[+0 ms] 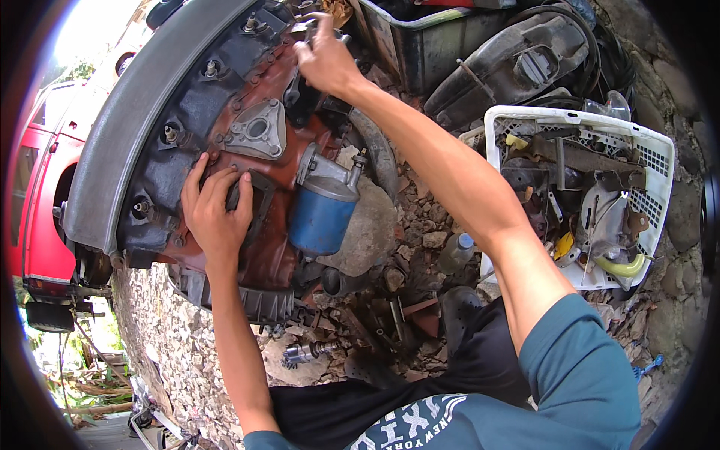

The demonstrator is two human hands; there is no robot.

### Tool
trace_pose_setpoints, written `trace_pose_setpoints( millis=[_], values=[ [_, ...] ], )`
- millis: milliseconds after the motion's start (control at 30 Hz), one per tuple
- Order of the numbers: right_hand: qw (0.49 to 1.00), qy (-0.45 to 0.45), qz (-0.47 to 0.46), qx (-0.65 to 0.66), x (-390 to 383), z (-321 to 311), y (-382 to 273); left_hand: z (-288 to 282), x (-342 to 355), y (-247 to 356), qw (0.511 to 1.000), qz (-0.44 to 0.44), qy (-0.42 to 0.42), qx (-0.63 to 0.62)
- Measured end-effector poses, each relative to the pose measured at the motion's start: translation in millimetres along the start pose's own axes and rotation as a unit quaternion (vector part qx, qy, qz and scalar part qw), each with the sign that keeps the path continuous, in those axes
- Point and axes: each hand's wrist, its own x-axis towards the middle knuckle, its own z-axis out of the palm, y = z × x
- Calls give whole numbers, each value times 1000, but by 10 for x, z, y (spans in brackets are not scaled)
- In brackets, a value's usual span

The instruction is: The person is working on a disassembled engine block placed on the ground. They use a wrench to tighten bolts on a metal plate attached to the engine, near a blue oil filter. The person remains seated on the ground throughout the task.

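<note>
A large engine (270,154), with reddish-brown block and dark grey heads, fills the upper left. My left hand (219,208) lies on it with fingers spread and slightly bent, beside a dark rectangular flange (262,196). A grey triangular flange (268,142) with a central hole is bolted between my hands. At the upper end, my right hand (330,62) has its thumb and forefinger around a metal part whose shape I cannot make out; its other fingers are partly hidden. A blue canister filter (321,223) hangs from a silver housing on the block's right side.
A white crate (652,210) of metal parts stands at right. A dark bin (424,37), grimy casing (502,64) and bottle (455,255) lie nearby. Loose tools and a gear shaft (304,352) lie on stony ground (157,330). A red vehicle (45,187) stands at left.
</note>
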Motion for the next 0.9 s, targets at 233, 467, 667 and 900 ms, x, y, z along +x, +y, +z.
trace_pose_setpoints(
  millis=[233,467,667,900],
  values=[
    [910,32,322,258,91,-32,338,-12,-5,11,1000,5,-3,11],
    [827,98,425,354,-120,310,541,-2,0,-3,1000,7,1,7],
    [860,69,343,371,-48,328,626,16,9,12,1000,-5,-2,4],
    [985,-9,-155,-75,-27,185,-123,-7,2,1,1000,-1,0,2]
  ],
)
